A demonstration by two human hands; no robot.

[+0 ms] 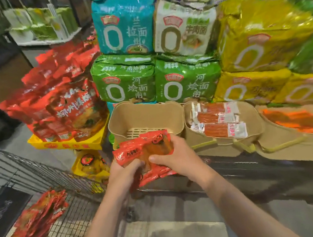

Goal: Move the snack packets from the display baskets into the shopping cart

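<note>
From the head view, my fingers hide the lower red snack packets (145, 149). My left hand (123, 173) and right hand (174, 155) grip the bundle between them, before the tan basket (116, 121), beside the cart (70, 223).

Dark display shelf (275, 164) carries three tan baskets (143, 116): 12 o'clock one bare, sausage packs (221, 122) at 1, orange packs (298, 120) at 3.

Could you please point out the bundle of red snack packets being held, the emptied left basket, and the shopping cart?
red snack packets (136, 150): head view, on the top packet's front face.
left basket (141, 116): head view, on its inner back wall.
shopping cart (66, 227): head view, on its bare wire floor.
</note>
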